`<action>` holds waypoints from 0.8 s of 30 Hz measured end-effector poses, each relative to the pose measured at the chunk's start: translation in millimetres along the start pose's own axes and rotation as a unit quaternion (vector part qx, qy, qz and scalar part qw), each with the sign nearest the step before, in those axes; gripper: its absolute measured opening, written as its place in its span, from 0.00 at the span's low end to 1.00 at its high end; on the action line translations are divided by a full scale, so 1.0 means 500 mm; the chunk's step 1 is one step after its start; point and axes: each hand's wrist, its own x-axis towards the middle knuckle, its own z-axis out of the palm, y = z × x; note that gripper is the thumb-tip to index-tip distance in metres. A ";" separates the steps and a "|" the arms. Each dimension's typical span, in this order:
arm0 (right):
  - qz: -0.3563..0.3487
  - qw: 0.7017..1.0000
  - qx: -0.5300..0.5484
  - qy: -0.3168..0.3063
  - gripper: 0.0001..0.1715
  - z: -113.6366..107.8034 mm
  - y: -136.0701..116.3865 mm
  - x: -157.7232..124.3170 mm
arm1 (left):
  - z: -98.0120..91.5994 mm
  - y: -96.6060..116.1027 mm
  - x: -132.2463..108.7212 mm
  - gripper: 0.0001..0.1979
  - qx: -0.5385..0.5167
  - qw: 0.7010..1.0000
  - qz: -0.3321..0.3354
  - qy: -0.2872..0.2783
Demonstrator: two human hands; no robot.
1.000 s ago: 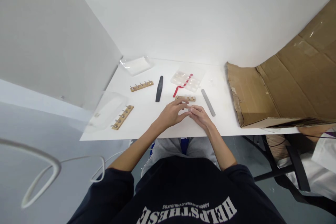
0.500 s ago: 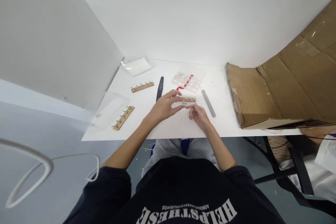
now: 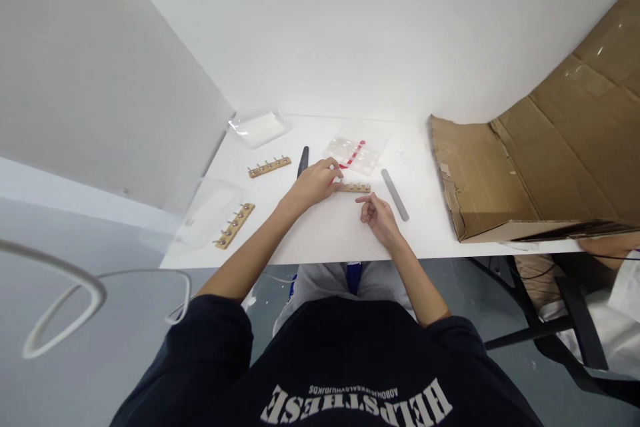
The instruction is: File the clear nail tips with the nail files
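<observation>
My left hand (image 3: 318, 181) is bent over the left end of a short wooden strip with small metal pegs (image 3: 356, 188). Its thumb and fingertips close together there; whatever sits between them is hidden. Just below the strip's right end, my right hand (image 3: 378, 215) hovers with the index finger stretched out to the left and the other fingers curled. Nothing shows in it. Behind the strip lies a clear plastic tray (image 3: 369, 159) with shallow pockets, and a red ribbon-like strip (image 3: 355, 152) across it. A black file-like bar (image 3: 303, 161) lies partly behind my left hand.
Right of my hands is a grey file-like bar (image 3: 395, 195). Two more pegged wooden strips, one farther back (image 3: 270, 167) and one nearer (image 3: 235, 225), lie at left beside clear plastic packaging (image 3: 260, 129). An open cardboard box (image 3: 480, 180) takes the table's right end; a person sits beyond.
My left hand has moved slightly left and away from me, from over the strip's middle to its left end, and its fingers have closed. My right hand has barely moved.
</observation>
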 end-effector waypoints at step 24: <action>-0.003 0.999 0.029 0.018 0.30 0.000 0.005 0.002 | 0.030 -0.002 0.010 0.10 0.067 0.997 0.002 -0.041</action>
